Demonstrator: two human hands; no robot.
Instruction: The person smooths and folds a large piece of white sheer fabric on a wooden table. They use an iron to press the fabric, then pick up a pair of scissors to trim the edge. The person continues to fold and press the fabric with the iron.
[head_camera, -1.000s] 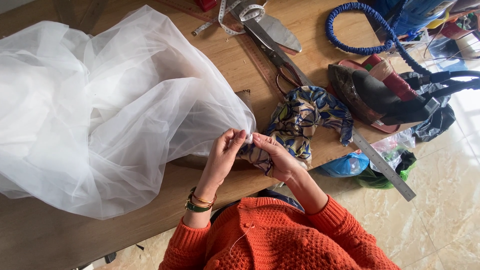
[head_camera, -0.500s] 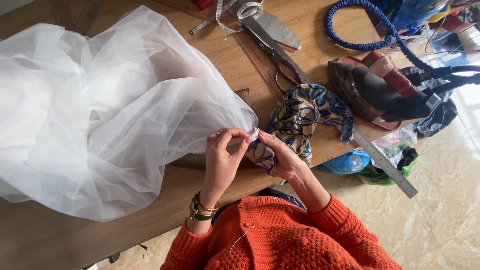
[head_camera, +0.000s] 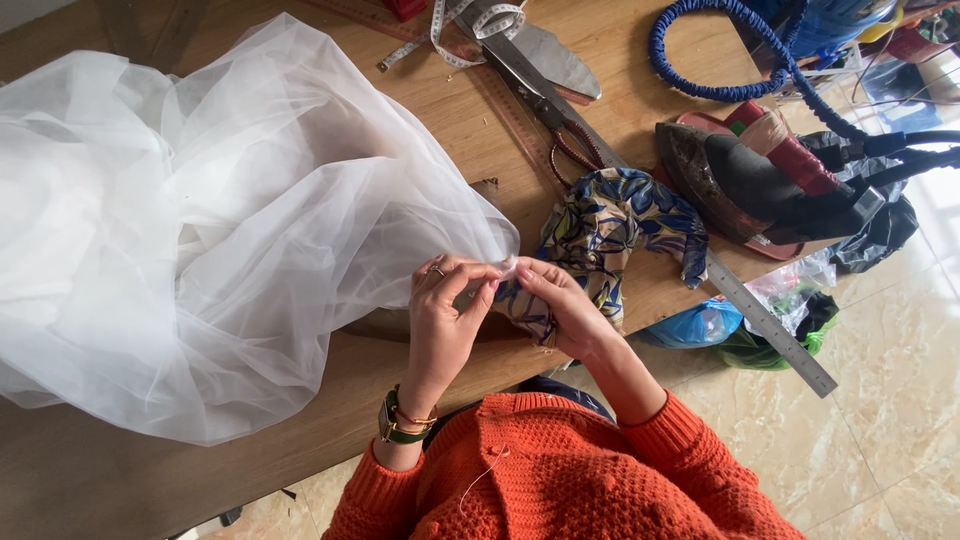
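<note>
A big heap of sheer white tulle (head_camera: 200, 230) covers the left half of the wooden table (head_camera: 470, 130). My left hand (head_camera: 445, 320) and my right hand (head_camera: 560, 305) meet at the tulle's right corner, both pinching its edge between fingertips. Just under and right of my right hand lies a blue, yellow and white patterned fabric piece (head_camera: 610, 235). A watch and bracelets sit on my left wrist. A pale thread hangs on my orange sweater.
Large scissors (head_camera: 545, 95) and a white measuring tape (head_camera: 470, 25) lie at the table's far side. A long metal ruler (head_camera: 770, 325) overhangs the right edge. Dark bags (head_camera: 770, 185), a blue corded handle (head_camera: 700, 60) and plastic bags (head_camera: 720, 325) crowd the right.
Both hands have shifted slightly up and left along the tulle edge, the fingers reworking their pinch. The tulle heap and other things have stayed put.
</note>
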